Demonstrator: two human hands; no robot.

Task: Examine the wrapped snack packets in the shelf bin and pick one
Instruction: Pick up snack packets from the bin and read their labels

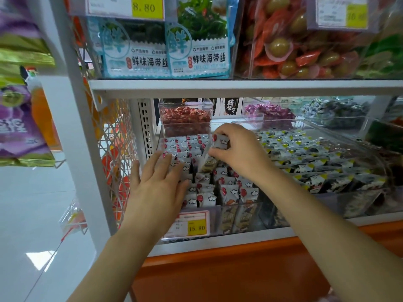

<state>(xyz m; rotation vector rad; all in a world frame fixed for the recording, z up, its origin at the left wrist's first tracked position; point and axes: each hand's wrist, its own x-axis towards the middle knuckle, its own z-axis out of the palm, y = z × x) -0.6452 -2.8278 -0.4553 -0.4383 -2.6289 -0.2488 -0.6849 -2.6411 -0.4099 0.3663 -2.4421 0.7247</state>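
1. The bin (pixel 239 205) was clear plastic and held white snack packets (pixel 227 190) printed with red spots and clouds, standing packed in rows.
2. One such packet (pixel 221 141) hung above the bin's rear rows, pinched by the right hand (pixel 237 153).

Upper shelf (pixel 239 85) low over open bin (pixel 250 205)

The white lower shelf (pixel 305 231) carries clear plastic bins side by side. One clear bin (pixel 250 216) holds cloud-printed packets (pixel 229 190) and is fronted by a yellow 15.80 price tag (pixel 188 224). Touching its right side is a wider bin (pixel 357 201) of black-and-white packets (pixel 316 168). Behind stand smaller boxes: red sweets (pixel 185 118), purple sweets (pixel 268 113).
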